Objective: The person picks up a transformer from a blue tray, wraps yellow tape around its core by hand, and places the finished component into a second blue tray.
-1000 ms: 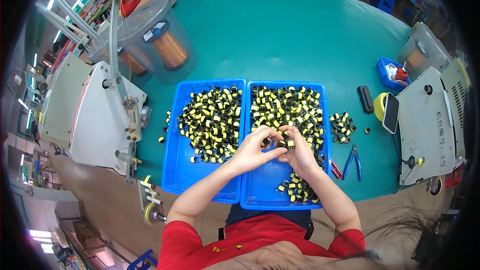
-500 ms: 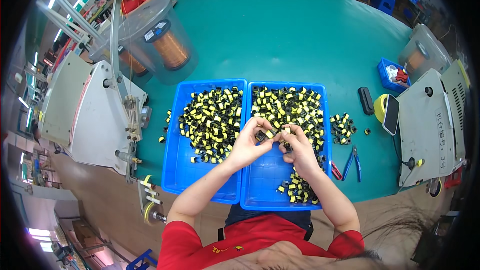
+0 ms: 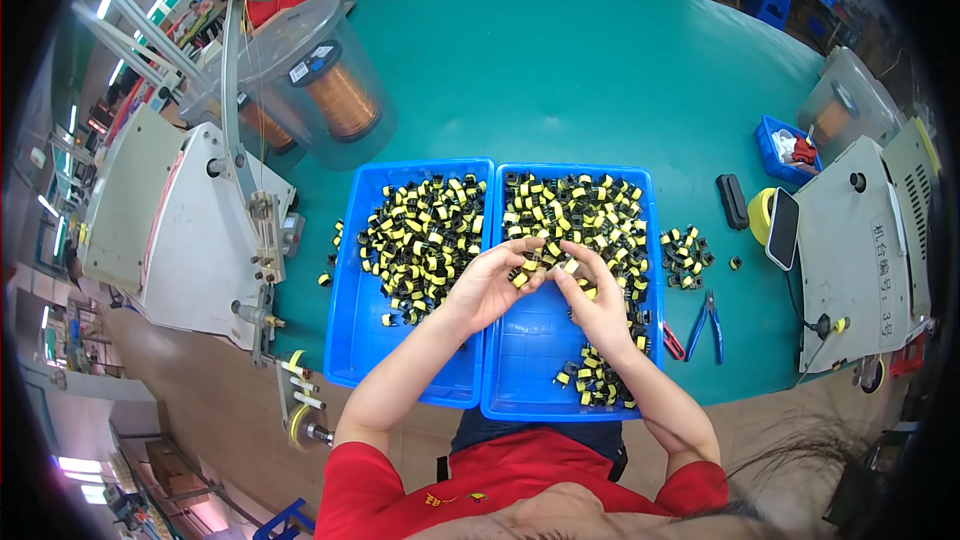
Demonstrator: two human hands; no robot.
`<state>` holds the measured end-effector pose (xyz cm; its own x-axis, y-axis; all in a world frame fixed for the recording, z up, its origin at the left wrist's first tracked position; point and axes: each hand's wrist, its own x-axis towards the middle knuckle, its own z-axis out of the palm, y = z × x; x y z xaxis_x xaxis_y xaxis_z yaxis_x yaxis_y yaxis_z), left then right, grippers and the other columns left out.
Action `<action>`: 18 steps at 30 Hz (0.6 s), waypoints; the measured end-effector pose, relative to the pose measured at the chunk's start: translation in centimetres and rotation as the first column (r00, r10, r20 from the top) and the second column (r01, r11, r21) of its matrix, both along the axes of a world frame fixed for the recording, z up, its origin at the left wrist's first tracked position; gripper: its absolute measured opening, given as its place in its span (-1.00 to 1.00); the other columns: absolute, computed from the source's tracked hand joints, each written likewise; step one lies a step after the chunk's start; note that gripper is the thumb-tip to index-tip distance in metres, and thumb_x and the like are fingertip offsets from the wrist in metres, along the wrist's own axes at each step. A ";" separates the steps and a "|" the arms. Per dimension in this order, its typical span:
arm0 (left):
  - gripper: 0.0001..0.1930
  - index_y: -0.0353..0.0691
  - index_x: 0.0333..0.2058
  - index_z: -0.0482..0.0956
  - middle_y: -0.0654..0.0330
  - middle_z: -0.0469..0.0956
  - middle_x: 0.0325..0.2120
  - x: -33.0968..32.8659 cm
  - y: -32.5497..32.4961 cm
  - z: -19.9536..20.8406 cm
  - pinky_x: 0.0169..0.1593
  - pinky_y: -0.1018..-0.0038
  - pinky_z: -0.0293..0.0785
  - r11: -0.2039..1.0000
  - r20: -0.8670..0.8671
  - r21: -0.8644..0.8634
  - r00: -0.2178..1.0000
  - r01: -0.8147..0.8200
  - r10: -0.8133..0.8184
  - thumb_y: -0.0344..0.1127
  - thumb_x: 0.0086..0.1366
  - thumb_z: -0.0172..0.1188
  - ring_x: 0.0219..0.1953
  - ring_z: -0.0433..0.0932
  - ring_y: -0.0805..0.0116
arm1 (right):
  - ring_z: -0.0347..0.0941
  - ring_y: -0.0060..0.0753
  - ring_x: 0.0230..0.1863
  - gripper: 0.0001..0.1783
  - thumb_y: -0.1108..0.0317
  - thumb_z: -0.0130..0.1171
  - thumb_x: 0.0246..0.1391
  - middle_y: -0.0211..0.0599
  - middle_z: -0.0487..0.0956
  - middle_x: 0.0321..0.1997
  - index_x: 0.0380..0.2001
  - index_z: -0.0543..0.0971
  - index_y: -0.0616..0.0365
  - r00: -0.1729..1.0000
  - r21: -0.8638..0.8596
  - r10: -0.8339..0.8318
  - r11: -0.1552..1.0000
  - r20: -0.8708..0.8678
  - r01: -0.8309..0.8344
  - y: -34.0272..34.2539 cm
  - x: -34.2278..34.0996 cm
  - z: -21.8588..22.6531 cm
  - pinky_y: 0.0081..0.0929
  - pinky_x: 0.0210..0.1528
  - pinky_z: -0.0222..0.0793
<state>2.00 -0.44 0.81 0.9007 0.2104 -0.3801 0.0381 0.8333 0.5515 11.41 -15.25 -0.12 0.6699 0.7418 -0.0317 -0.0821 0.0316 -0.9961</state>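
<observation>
Over the right blue tray (image 3: 525, 365) my two hands are close together. My left hand (image 3: 485, 288) curls its fingers around small black bobbins with yellow tape (image 3: 521, 278); how many it holds is partly hidden. My right hand (image 3: 600, 308) pinches a single yellow-taped bobbin (image 3: 570, 266) between thumb and forefinger, right beside the left fingertips. Many similar bobbins fill the far part of this tray, and a smaller heap (image 3: 600, 380) lies in its near right corner. The left blue tray (image 3: 355, 350) also holds a large pile of them (image 3: 425, 240).
Loose bobbins (image 3: 685, 258) lie right of the trays, near blue-handled pliers (image 3: 708, 328), a red tool (image 3: 673, 342) and a black case (image 3: 732, 202). Winding machines stand left (image 3: 190, 230) and right (image 3: 865, 250). Copper wire spools (image 3: 343, 100) stand in a clear bin at far left.
My hands have shifted slightly and the fingers have opened a little. The bobbins in the left hand have turned, and the right hand now shows a bobbin at its fingertips.
</observation>
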 end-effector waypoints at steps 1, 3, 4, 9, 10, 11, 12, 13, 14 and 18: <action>-0.74 -0.29 -0.14 0.39 0.15 0.44 -0.29 -0.1 0.1 -0.3 -0.25 0.52 0.35 1.000 0.037 0.020 0.999 0.018 -0.019 -0.41 0.17 0.00 -0.31 0.43 0.34 | 0.28 -0.76 -0.52 -0.62 0.36 0.15 0.06 -0.48 0.46 -0.43 -0.02 0.40 0.11 0.978 -0.030 -0.020 0.999 0.209 0.027 -0.1 0.0 -0.1 -0.77 -0.60 0.14; -0.77 -0.26 -0.17 0.39 0.17 0.43 -0.28 -0.1 0.2 -0.4 -0.27 0.55 0.33 0.999 0.073 0.041 0.997 0.033 -0.036 -0.40 0.18 -0.01 -0.32 0.42 0.37 | 0.40 -0.67 -0.41 -0.68 0.41 0.23 -0.03 -0.41 0.52 -0.41 -0.15 0.50 0.19 0.903 -0.065 -0.054 0.994 0.425 0.090 -0.1 -0.4 0.8 -0.67 -0.36 0.32; -0.81 -0.23 -0.21 0.40 0.20 0.42 -0.29 -0.2 0.1 -0.4 -0.28 0.55 0.32 0.996 0.046 0.078 0.998 0.049 -0.052 -0.36 0.20 0.00 -0.32 0.41 0.40 | 0.40 -0.67 -0.41 -0.68 0.41 0.23 -0.03 -0.41 0.52 -0.41 -0.15 0.50 0.19 0.903 -0.064 -0.053 0.994 0.425 0.088 -0.2 -0.5 0.9 -0.67 -0.36 0.32; -0.77 -0.17 -0.28 0.40 0.30 0.39 -0.32 0.1 -0.7 -0.6 -0.27 0.51 0.30 0.904 -0.063 0.388 0.984 0.180 -0.169 -0.23 0.18 0.21 -0.31 0.37 0.51 | 0.49 -0.36 -0.37 -0.63 0.43 0.25 -0.08 -0.24 0.56 -0.25 -0.14 0.48 0.15 0.734 -0.029 -0.062 0.994 0.676 0.110 -0.2 -0.4 0.0 -0.45 -0.29 0.42; -0.77 -0.17 -0.28 0.40 0.30 0.39 -0.32 0.1 -1.0 -0.9 -0.27 0.51 0.30 0.903 -0.062 0.389 0.983 0.181 -0.170 -0.23 0.18 0.21 -0.31 0.37 0.51 | 0.49 -0.36 -0.37 -0.63 0.43 0.25 -0.08 -0.24 0.56 -0.25 -0.14 0.48 0.15 0.734 -0.029 -0.063 0.993 0.677 0.112 -0.2 -0.3 -0.2 -0.45 -0.29 0.42; -0.74 -0.19 -0.27 0.41 0.33 0.38 -0.35 0.2 -1.4 -1.0 -0.23 0.56 0.29 0.779 -0.014 0.615 0.990 0.119 -0.140 -0.25 0.14 0.25 -0.30 0.35 0.55 | 0.49 -0.34 -0.34 -0.62 0.46 0.24 -0.08 -0.20 0.55 -0.26 -0.12 0.46 0.18 0.687 0.005 -0.069 0.996 0.724 0.094 -0.3 -0.2 -0.4 -0.47 -0.28 0.41; -0.71 -0.20 -0.25 0.42 0.35 0.37 -0.39 0.2 -1.6 -1.0 -0.20 0.61 0.27 0.602 0.039 0.797 0.992 0.042 -0.120 -0.27 0.10 0.30 -0.29 0.33 0.59 | 0.49 -0.33 -0.32 -0.61 0.48 0.22 -0.07 -0.17 0.54 -0.26 -0.11 0.45 0.20 0.638 0.037 -0.076 0.997 0.767 0.074 -0.3 -0.2 -0.4 -0.49 -0.27 0.40; -0.69 -0.24 -0.24 0.45 0.35 0.39 -0.35 0.2 -1.5 -0.7 -0.13 0.62 0.25 0.603 0.035 0.796 0.991 0.052 -0.131 -0.28 0.08 0.32 -0.25 0.34 0.58 | 0.49 -0.33 -0.32 -0.61 0.48 0.22 -0.07 -0.17 0.54 -0.26 -0.11 0.45 0.20 0.638 0.037 -0.076 0.997 0.767 0.074 -0.3 -0.4 -0.3 -0.49 -0.27 0.40; -0.69 -0.24 -0.24 0.45 0.35 0.39 -0.35 0.2 -1.4 -0.6 -0.13 0.62 0.25 0.603 0.035 0.796 0.991 0.052 -0.131 -0.28 0.08 0.32 -0.25 0.34 0.58 | 0.49 -0.35 -0.32 -0.59 0.49 0.22 -0.07 -0.18 0.53 -0.26 -0.08 0.44 0.21 0.709 0.008 -0.069 0.996 0.702 0.090 -0.2 -0.6 0.0 -0.50 -0.25 0.39; -0.76 -0.20 -0.24 0.44 0.36 0.40 -0.34 0.0 -0.6 -0.4 -0.35 0.67 0.29 0.728 0.040 0.684 0.993 0.052 -0.108 -0.35 0.13 0.27 -0.36 0.34 0.63 | 0.46 -0.46 -0.31 -0.52 0.50 0.20 -0.06 -0.20 0.53 -0.24 0.00 0.40 0.20 0.869 -0.015 -0.041 0.998 0.494 0.055 -0.2 -0.7 0.4 -0.53 -0.24 0.38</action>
